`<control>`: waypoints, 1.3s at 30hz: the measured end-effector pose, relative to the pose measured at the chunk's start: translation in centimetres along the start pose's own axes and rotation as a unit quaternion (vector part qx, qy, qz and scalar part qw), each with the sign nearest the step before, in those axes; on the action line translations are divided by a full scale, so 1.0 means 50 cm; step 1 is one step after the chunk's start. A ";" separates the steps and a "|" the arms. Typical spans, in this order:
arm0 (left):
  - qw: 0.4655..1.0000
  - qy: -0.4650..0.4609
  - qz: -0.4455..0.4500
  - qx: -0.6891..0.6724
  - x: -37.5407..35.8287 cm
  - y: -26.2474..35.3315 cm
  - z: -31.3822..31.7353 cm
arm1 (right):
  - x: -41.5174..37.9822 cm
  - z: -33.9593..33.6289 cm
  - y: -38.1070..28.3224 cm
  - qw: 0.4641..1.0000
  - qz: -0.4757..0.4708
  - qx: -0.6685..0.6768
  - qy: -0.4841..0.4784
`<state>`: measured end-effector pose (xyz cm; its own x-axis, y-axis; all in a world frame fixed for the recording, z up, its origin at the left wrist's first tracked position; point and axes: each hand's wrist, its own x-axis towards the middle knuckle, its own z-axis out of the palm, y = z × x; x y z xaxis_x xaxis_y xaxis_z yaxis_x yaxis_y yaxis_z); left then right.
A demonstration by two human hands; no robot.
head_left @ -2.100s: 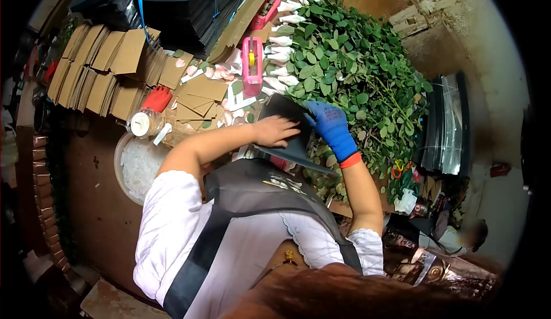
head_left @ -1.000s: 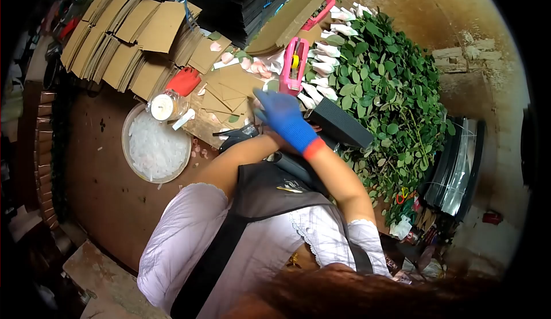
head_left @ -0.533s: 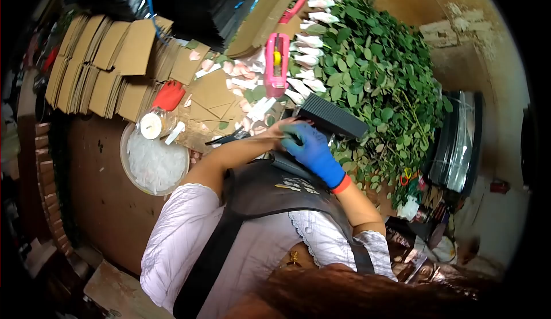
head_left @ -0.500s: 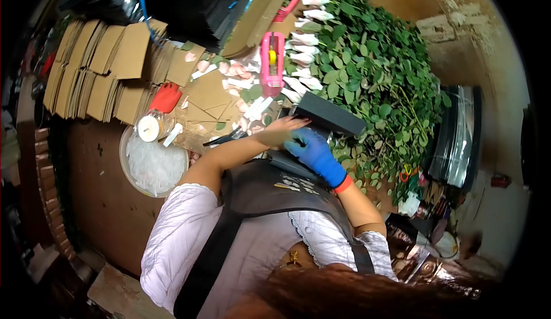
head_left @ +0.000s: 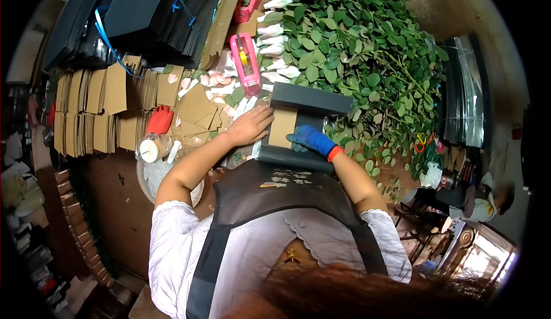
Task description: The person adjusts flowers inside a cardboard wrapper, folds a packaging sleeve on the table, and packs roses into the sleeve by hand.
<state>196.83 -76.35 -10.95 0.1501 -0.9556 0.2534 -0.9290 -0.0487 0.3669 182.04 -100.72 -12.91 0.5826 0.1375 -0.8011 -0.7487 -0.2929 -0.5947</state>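
In front of my apron lies a black corrugated sheet (head_left: 310, 97) with raised flaps along its far and near sides. Between the flaps sits a flat brown cardboard piece (head_left: 283, 125). My bare left hand (head_left: 251, 126) rests at the sheet's left edge, fingers stretched out, the tips by the cardboard's upper left corner. My right hand (head_left: 311, 140), in a blue glove with a red cuff, lies over the cardboard's right side with its fingers extended. A pink tape dispenser (head_left: 245, 63) with a yellow core stands just beyond my left hand.
Leafy green stems (head_left: 367, 60) with white-wrapped flower heads (head_left: 271, 40) fill the far right. Cardboard stacks (head_left: 92, 112) stand left, black sheets (head_left: 155, 14) behind them. A red glove (head_left: 160, 120), a jar (head_left: 151, 150) and a tub (head_left: 143, 180) are near my left arm.
My hands were close together over the black sheet; now they are apart, the left one farther left. The brown cardboard now shows between the flaps. The camera view has shifted.
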 end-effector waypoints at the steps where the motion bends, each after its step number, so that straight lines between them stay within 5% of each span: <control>1: 1.000 -0.009 0.009 -0.025 0.010 0.006 0.005 | 0.004 -0.001 0.005 0.999 -0.018 -0.028 0.002; 3: 0.997 -0.026 0.033 -0.072 0.046 0.022 0.028 | 0.014 -0.003 0.013 0.995 -0.054 -0.082 0.015; 4: 0.996 -0.071 0.013 -0.055 0.057 0.033 0.051 | 0.007 -0.001 0.003 0.965 -0.112 -0.224 0.071; 5: 0.996 -0.008 0.023 -0.086 0.064 0.032 0.077 | 0.002 -0.002 -0.009 0.968 -0.077 -0.233 0.049; 8: 0.995 -0.014 -0.016 -0.102 0.087 0.043 0.076 | -0.033 -0.007 -0.046 0.899 -0.087 -0.384 0.190; 9: 0.993 -0.041 -0.015 -0.108 0.087 0.048 0.066 | -0.094 -0.016 -0.089 0.905 -0.107 -0.360 0.199; 10: 0.992 -0.057 -0.012 -0.108 0.088 0.058 0.049 | -0.145 -0.020 -0.099 0.970 -0.151 -0.151 0.119; 11: 0.991 -0.073 -0.012 -0.109 0.085 0.069 0.038 | -0.196 -0.016 -0.102 0.979 -0.191 0.066 0.030; 13: 0.985 -0.118 -0.032 -0.118 0.072 0.081 0.039 | -0.306 0.002 -0.130 0.969 -0.234 -0.067 0.051; 16: 0.986 -0.115 -0.048 -0.113 0.075 0.083 0.036 | -0.264 0.061 -0.053 0.892 -0.237 -0.352 0.155; 19: 0.984 -0.131 -0.044 -0.115 0.075 0.075 0.047 | -0.305 0.020 -0.070 0.922 -0.285 -0.250 0.073; 20: 0.983 -0.137 -0.042 -0.113 0.076 0.076 0.043 | -0.305 -0.014 -0.071 0.968 -0.248 -0.014 0.029; 22: 0.983 -0.141 -0.039 -0.108 0.077 0.073 0.046 | -0.274 -0.158 -0.077 0.854 -0.414 -0.089 0.302; 23: 0.983 -0.145 -0.045 -0.104 0.078 0.076 0.046 | -0.260 -0.234 -0.085 0.821 -0.410 0.053 0.395; 24: 0.982 -0.150 -0.051 -0.108 0.080 0.080 0.039 | -0.280 -0.318 -0.102 0.744 -0.397 -0.047 0.536; 25: 0.980 -0.153 -0.057 -0.111 0.084 0.084 0.032 | -0.302 -0.401 -0.120 0.643 -0.338 -0.129 0.675; 27: 0.980 -0.155 -0.059 -0.112 0.083 0.083 0.037 | -0.245 -0.557 -0.059 0.453 -0.119 -0.364 0.805; 30: 0.978 -0.157 -0.073 -0.118 0.080 0.086 0.035 | -0.216 -0.605 -0.005 0.490 -0.048 -0.507 0.708; 33: 0.979 -0.157 -0.069 -0.108 0.079 0.084 0.042 | -0.297 -0.553 -0.012 0.705 -0.101 -0.330 0.620; 37: 0.980 -0.150 -0.067 -0.111 0.079 0.081 0.041 | -0.504 -0.492 0.011 0.554 -0.260 -0.338 0.715; 39: 0.982 -0.147 -0.061 -0.099 0.081 0.084 0.038 | -0.534 -0.501 0.062 0.596 -0.246 -0.329 0.690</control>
<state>192.92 -80.99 -10.09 0.1243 -0.9903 -0.0615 -0.8220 -0.1375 0.5526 172.07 -129.01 8.32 0.7260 -0.4156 0.5480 -0.3581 -0.9087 -0.2147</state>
